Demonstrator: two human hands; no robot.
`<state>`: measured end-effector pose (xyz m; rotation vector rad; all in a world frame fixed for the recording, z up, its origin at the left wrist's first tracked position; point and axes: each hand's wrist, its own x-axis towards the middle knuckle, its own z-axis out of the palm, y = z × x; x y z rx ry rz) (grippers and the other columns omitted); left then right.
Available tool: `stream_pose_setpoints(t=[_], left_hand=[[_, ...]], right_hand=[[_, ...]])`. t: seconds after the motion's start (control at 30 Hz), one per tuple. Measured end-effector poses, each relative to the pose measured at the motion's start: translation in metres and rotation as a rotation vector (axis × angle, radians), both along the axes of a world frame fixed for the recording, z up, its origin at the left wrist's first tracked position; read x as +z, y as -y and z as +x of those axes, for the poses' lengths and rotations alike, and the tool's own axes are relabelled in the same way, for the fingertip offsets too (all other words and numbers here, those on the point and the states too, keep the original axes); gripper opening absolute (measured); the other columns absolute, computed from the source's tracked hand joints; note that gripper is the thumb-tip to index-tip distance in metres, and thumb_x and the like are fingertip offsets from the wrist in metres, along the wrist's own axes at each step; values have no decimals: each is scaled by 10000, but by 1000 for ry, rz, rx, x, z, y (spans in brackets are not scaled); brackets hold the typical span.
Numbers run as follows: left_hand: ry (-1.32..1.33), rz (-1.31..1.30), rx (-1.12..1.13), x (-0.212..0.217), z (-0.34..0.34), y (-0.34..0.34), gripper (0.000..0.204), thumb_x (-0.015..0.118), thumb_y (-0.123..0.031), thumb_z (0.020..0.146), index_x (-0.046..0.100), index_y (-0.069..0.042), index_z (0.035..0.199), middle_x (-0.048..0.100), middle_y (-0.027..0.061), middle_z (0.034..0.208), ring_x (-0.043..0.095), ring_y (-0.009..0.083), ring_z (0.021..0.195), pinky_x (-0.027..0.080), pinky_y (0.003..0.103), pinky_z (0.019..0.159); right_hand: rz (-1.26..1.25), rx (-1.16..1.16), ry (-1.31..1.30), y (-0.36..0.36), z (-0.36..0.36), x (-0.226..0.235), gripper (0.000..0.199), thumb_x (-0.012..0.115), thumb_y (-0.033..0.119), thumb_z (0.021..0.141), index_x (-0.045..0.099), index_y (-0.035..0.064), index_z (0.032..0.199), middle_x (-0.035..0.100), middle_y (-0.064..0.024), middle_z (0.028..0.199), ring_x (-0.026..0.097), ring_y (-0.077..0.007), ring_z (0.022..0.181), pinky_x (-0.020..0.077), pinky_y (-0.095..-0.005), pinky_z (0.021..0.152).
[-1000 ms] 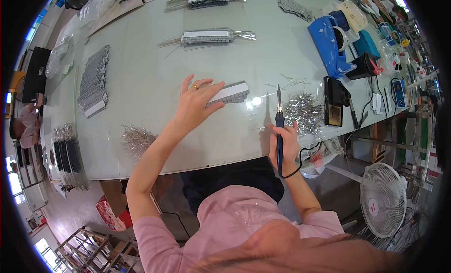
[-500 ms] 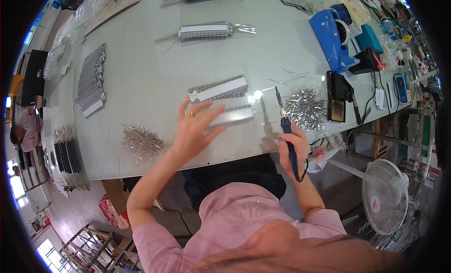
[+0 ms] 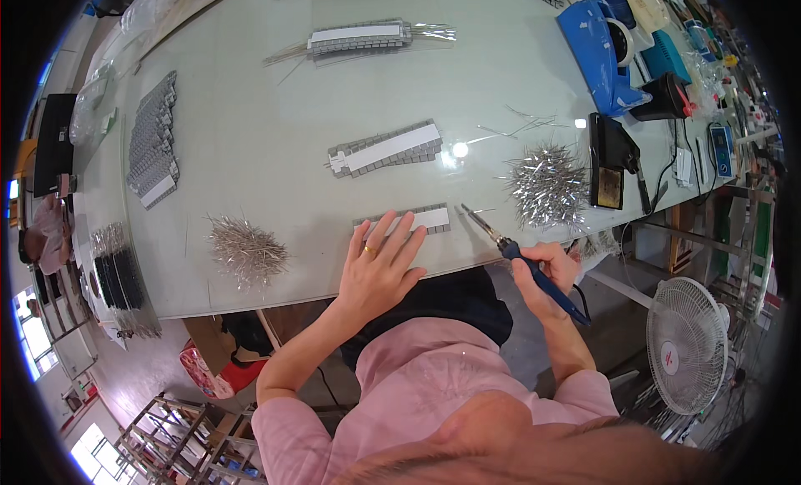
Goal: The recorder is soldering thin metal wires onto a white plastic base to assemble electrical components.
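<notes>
Your left hand [image 3: 377, 264] lies flat with fingers spread wide on a short grey strip of small parts with a white band [image 3: 410, 219], near the front edge of the pale table [image 3: 250, 151]; fingertips cover the strip's left half, nothing gripped. Your right hand [image 3: 546, 272] is closed around the blue handle of a soldering iron [image 3: 521, 260], held like a pen, its metal tip pointing up-left and ending just right of the strip's right end; can't tell if tip touches the strip. Behind the strip, a longer grey strip with a white band [image 3: 385, 149] lies at a slant, apart from it. Right of the iron's tip sits a shiny pile of thin wire pieces [image 3: 546, 185], near your right hand. A second, duller wire pile [image 3: 246, 251] lies left of your left hand, near the table edge. A black stand [image 3: 607, 160] is just right of the shiny pile, a blue tape dispenser [image 3: 602, 51] behind it. Far side of table: another strip with wire legs [image 3: 359, 36]. Left side: a stack of grey strips [image 3: 154, 139]. A white fan [image 3: 688, 343] stands on the floor to your right.
</notes>
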<state>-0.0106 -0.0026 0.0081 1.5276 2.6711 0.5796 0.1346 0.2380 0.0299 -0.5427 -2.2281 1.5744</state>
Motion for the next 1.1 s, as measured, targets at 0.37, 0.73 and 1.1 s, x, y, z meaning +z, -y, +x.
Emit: stream_pose_setpoints(t=[0.37,0.73,1.1], left_hand=[[24,-25,-13,1,-1,-1,584,720,-356,820,565,-138,1339,482,60,1434,393,287,1358,359,524,1067],[65,-35,20,0,-1,5,616,744,-322,783,565,-142,1344,467,79,1459,395,297,1371,309,532,1093],[-171,-2,544,6,-1,89,514,688,-287,827,607,-89,1295,513,110,1399,455,308,1316,265,530,1109]], right_hand=[[281,122,-92,-1,-13,12,193,781,8,704,661,40,852,590,-45,636,523,-136,484,375,-256,441],[337,196,-22,9,-30,28,216,783,-27,664,664,34,834,557,-67,599,520,-192,470,392,-287,450],[328,239,10,6,-17,27,138,714,-31,782,612,7,867,542,-50,641,472,-110,530,355,-253,497]])
